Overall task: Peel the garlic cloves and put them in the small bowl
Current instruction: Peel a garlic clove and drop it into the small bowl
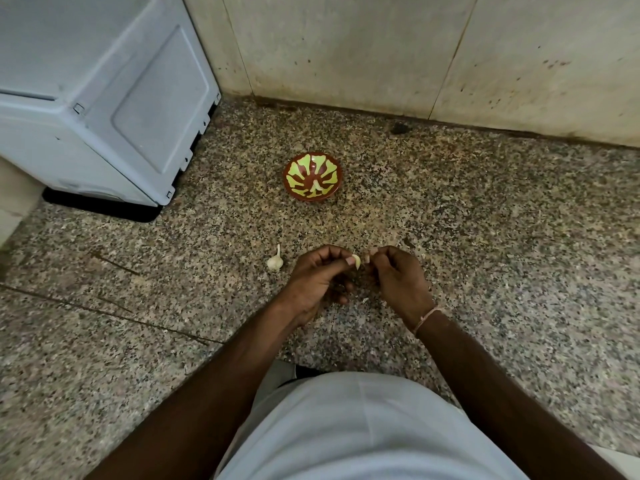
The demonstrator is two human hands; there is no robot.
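Nearest the camera: pale shirt front, both forearms reaching out over the speckled stone tabletop.

Left hand: thumb and forefinger pinch a garlic clove, held above the tabletop. Right hand: fingertips curled in tight at the clove's right side, apparently nipping a bit of skin; I cannot tell how much skin is left on.

Garlic bulb lies on the tabletop just left of the left hand. Small bowl, brown with green pattern, sits farther off, toward the wall. A pale sliver lies in it; I cannot tell whether clove or glaze.

Grey appliance far left. Thread band on the right wrist.

Risks, as I judge them:
- Clove is small and likely slick once bare; a hard tug on the skin could pop it out of the pinch onto the tabletop.
- Pale flecks below the hands may be skin scraps, which could ride into the bowl with the clove.
- The bowl looks light; a careless drop at the rim may tip it.
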